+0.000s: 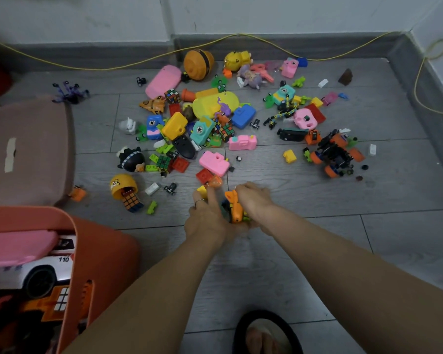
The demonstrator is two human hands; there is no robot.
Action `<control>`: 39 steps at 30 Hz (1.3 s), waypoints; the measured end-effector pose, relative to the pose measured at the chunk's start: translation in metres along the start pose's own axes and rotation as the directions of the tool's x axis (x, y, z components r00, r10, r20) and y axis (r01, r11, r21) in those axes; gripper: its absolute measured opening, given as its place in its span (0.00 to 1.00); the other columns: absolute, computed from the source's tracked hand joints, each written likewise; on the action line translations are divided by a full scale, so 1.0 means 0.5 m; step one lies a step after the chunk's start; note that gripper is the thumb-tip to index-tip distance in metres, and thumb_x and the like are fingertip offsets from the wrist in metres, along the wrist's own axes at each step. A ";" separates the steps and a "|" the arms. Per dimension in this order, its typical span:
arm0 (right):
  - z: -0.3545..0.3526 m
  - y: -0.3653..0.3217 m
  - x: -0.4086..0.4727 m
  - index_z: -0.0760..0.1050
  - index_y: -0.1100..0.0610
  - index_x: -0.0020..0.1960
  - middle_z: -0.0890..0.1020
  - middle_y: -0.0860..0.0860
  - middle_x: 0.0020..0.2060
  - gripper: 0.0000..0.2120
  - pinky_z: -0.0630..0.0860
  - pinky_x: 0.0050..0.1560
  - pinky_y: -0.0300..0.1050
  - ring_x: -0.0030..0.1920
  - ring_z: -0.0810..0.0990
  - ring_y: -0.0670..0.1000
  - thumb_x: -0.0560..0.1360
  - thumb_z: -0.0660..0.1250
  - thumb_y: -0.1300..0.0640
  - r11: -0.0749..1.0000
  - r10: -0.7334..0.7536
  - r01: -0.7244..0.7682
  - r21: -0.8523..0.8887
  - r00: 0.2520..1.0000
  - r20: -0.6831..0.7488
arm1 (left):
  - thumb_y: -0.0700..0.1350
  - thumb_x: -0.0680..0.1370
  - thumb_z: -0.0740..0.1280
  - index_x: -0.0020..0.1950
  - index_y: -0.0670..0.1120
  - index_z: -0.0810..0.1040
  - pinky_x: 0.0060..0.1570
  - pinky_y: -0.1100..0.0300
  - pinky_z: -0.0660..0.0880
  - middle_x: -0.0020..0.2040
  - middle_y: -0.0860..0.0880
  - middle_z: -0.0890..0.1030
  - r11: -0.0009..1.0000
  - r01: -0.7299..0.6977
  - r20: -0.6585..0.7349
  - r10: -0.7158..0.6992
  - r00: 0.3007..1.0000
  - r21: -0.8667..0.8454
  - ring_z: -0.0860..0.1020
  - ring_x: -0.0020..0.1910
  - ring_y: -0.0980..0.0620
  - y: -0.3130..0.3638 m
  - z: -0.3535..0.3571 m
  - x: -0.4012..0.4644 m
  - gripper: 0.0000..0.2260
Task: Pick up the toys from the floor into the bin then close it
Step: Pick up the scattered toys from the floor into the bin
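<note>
Many small plastic toys [215, 116] lie scattered over the grey floor ahead of me: toy cameras, puzzle cubes, bricks, egg shells, little cars. My left hand [205, 215] and my right hand [253, 200] are cupped together low over the near edge of the pile. Between them they hold a small bunch of toys, with an orange toy [234, 205] on top and a dark cube partly hidden under it. The orange bin [105, 251] stands open at my lower left, with a white police car [44, 269] and a pink toy inside.
The bin's brownish lid [28, 149] lies on the floor to the left, behind the bin. A yellow cord [138, 60] runs along the skirting and up the right wall. My slippered foot [264, 333] is at the bottom. An orange-wheeled black truck [335, 154] sits right.
</note>
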State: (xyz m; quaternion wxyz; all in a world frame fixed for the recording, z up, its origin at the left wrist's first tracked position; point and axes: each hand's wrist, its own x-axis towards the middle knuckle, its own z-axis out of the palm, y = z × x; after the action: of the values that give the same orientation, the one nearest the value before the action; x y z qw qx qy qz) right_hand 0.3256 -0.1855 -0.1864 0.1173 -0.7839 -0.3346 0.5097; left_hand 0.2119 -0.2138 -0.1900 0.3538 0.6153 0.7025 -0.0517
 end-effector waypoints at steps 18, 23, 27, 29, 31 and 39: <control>0.040 -0.004 0.015 0.71 0.50 0.59 0.63 0.56 0.60 0.19 0.76 0.57 0.51 0.54 0.76 0.63 0.73 0.68 0.44 0.955 -0.203 0.160 -0.249 0.966 -0.159 | 0.53 0.66 0.78 0.65 0.48 0.58 0.45 0.50 0.74 0.67 0.40 0.59 0.943 -0.151 -0.014 0.163 0.987 0.298 0.77 0.55 0.38 -0.064 -0.089 0.063 0.38; 0.055 -0.009 0.009 0.63 0.48 0.70 0.58 0.58 0.66 0.28 0.72 0.58 0.52 0.60 0.71 0.63 0.74 0.66 0.41 0.895 -0.297 0.227 -0.384 0.945 -0.134 | 0.51 0.67 0.77 0.74 0.54 0.50 0.46 0.48 0.76 0.70 0.41 0.58 0.917 -0.217 -0.007 0.232 0.973 0.334 0.77 0.57 0.38 -0.065 -0.103 0.084 0.46; 0.061 -0.008 0.005 0.59 0.49 0.72 0.57 0.58 0.66 0.31 0.71 0.56 0.52 0.61 0.69 0.62 0.75 0.67 0.42 0.859 -0.350 0.260 -0.442 0.927 -0.137 | 0.52 0.69 0.76 0.76 0.53 0.52 0.51 0.47 0.76 0.71 0.43 0.56 0.903 -0.218 0.011 0.230 0.973 0.370 0.75 0.61 0.39 -0.065 -0.115 0.106 0.44; 0.064 -0.006 0.006 0.59 0.50 0.72 0.58 0.57 0.66 0.31 0.71 0.55 0.51 0.60 0.68 0.62 0.74 0.67 0.42 0.840 -0.379 0.282 -0.463 0.916 -0.131 | 0.52 0.71 0.74 0.75 0.52 0.56 0.54 0.47 0.76 0.72 0.42 0.57 0.900 -0.217 -0.001 0.234 0.972 0.378 0.74 0.62 0.40 -0.064 -0.122 0.117 0.39; 0.064 -0.006 0.007 0.60 0.51 0.70 0.59 0.57 0.64 0.31 0.72 0.54 0.51 0.60 0.69 0.62 0.74 0.68 0.42 0.827 -0.398 0.301 -0.475 0.910 -0.117 | 0.52 0.73 0.72 0.75 0.51 0.57 0.54 0.46 0.76 0.70 0.42 0.59 0.884 -0.229 -0.009 0.255 0.967 0.408 0.73 0.62 0.40 -0.063 -0.127 0.127 0.36; 0.054 -0.018 0.011 0.61 0.48 0.70 0.61 0.56 0.61 0.29 0.73 0.54 0.52 0.58 0.70 0.61 0.72 0.69 0.48 0.795 -0.408 0.311 -0.520 0.910 -0.080 | 0.51 0.73 0.71 0.75 0.62 0.49 0.49 0.47 0.78 0.70 0.41 0.61 0.835 -0.316 0.030 0.340 0.940 0.450 0.76 0.59 0.38 -0.057 -0.131 0.140 0.39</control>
State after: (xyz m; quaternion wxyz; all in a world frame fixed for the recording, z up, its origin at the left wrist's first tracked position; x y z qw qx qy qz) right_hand 0.2995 -0.1794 -0.1977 0.0380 -0.7536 -0.5846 0.2982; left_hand 0.1583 -0.1295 -0.1909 0.1880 0.7923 0.5645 -0.1349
